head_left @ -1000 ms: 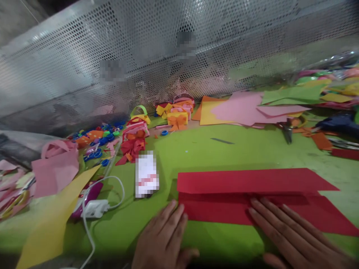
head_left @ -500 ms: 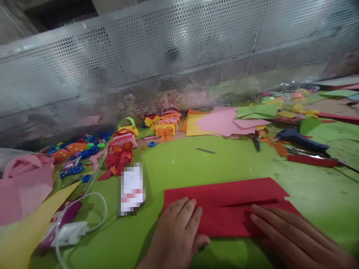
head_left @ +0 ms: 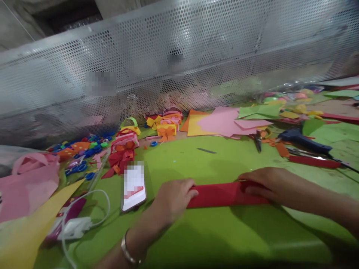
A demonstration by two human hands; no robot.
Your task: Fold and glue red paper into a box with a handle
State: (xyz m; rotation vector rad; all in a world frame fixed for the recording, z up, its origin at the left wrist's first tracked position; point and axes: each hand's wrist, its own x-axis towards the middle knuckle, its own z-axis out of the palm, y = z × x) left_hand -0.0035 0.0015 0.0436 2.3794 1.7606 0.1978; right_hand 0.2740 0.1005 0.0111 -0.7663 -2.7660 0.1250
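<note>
1. The phone (head_left: 134, 203), left of the hands, has a blurred screen; its writing cannot be read.
2. The table (head_left: 213, 239) has a bright green top, with dark specks toward the right.
3. Behind it leans a metal screen (head_left: 140, 74) full of small holes; a bare grey wall (head_left: 12, 28) shows at upper left.
4. The folded red paper (head_left: 217, 195) lies crosswise at the table's near side, between both hands.
5. The left hand (head_left: 174, 196) pinches its left end, fingers bent close.
6. The right hand (head_left: 262, 183) grips its right end, fingers behind, thumb in front.
</note>
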